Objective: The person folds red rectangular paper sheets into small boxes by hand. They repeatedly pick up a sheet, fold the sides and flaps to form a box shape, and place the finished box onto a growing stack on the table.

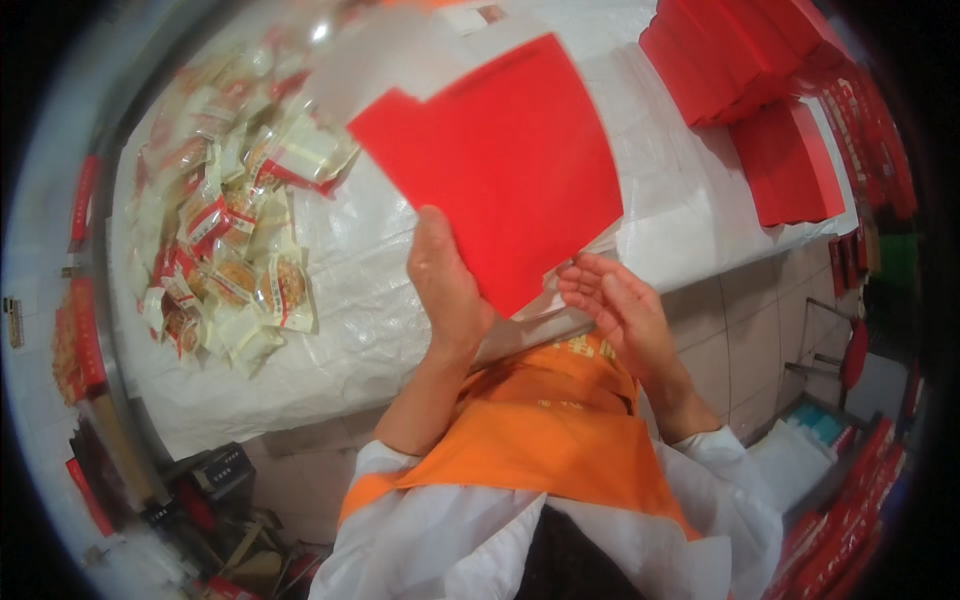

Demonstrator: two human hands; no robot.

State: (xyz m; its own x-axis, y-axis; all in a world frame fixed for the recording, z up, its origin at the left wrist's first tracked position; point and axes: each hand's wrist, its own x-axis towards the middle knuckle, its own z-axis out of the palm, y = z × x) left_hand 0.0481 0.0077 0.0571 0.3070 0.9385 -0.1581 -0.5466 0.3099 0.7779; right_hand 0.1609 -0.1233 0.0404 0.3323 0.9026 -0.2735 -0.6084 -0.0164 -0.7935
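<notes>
A flat red paperboard piece (510,165), perhaps a folded carton, is tilted above the white-covered table. My left hand (450,281) grips its lower left edge, thumb on the near face and the other fingers hidden behind. Close to its lower right edge is my right hand (619,304), palm partly up and fingers loosely bent, with nothing visible in it. Whether those fingertips touch the board I cannot tell. Below the board, whitish sheets or a lining (551,300) show. To the left lies a heap of individually wrapped round pastries (232,281) in clear, cream and red packets.
A white plastic sheet (360,360) covers the table. Red boxes (739,60) are stacked at the far right, with an open-looking red box (787,169) nearer the edge. A stool (851,352) and a bin (802,442) stand on the right floor; dark cartons (225,469) sit lower left.
</notes>
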